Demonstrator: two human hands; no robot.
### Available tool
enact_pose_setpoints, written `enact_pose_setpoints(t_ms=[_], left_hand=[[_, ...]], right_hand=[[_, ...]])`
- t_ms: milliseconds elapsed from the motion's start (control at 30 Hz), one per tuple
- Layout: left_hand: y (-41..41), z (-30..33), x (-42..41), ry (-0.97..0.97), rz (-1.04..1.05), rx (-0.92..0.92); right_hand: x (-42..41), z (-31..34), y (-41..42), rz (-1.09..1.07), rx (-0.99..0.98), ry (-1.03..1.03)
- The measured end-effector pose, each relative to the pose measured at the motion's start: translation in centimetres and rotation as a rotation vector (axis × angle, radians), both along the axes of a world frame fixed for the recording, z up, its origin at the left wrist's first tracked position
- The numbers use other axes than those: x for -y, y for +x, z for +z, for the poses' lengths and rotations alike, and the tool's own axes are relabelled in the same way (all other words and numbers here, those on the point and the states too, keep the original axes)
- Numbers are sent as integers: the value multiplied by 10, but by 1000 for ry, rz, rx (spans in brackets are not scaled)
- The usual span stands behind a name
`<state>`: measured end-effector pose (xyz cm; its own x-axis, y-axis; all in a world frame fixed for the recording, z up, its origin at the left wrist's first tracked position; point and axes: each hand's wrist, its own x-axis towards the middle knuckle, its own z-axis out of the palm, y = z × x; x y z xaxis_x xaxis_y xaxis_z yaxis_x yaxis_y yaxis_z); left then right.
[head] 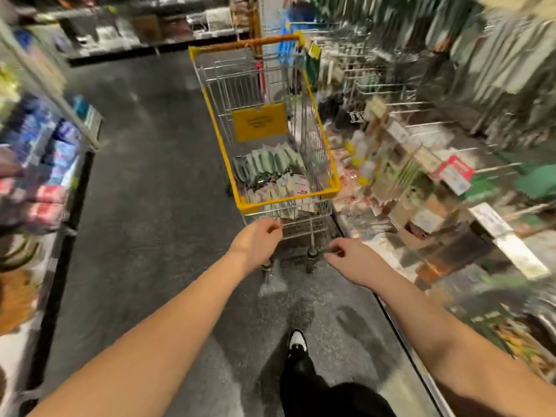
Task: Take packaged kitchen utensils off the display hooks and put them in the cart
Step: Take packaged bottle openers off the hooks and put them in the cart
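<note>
A wire shopping cart (331, 188) with a yellow rim and an orange handle at its far end stands in the aisle ahead of me. Several packaged utensils (264, 167) in green and white packs lie on its floor, below a yellow sign on the inner wall. My left hand (258, 240) hovers by the lower near corner of the basket with its fingers loosely curled and holding nothing; motion blur hides whether they touch the wire. My right hand (349, 255) is lower and to the right, near the cart's front wheels, fingers relaxed and empty.
Display hooks with hanging packaged goods (400, 164) line the right side, close against the cart. Shelves of boxed items (45, 164) run along the left. Dark floor (144, 206) stretches between them. My shoe (296, 341) shows below. A figure in blue (296, 19) stands beyond the cart.
</note>
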<state>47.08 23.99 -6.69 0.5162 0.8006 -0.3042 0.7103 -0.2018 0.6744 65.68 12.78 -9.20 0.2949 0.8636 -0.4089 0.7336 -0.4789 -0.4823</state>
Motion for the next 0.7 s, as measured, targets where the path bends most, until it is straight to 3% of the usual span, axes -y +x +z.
enact_pose_setpoints(t_ms=[200,333,400,533,700], left_hand=[[35,-3,-107,-16,29,-90],[52,-9,-175,-21,72,-101],[63,-17,-207,-63,97,-106],[89,-40,-263,-186,108,-91],[123,-85,-331,-356,162,-59]], right_hand=[[-99,-15,41,-14,-55,29],[-164,-17,63,42,69,41],[-194,-17,69,-172,-23,8],[-252,-37,88,-110,49,-8],[-313,-79,108,-224,-76,-125]])
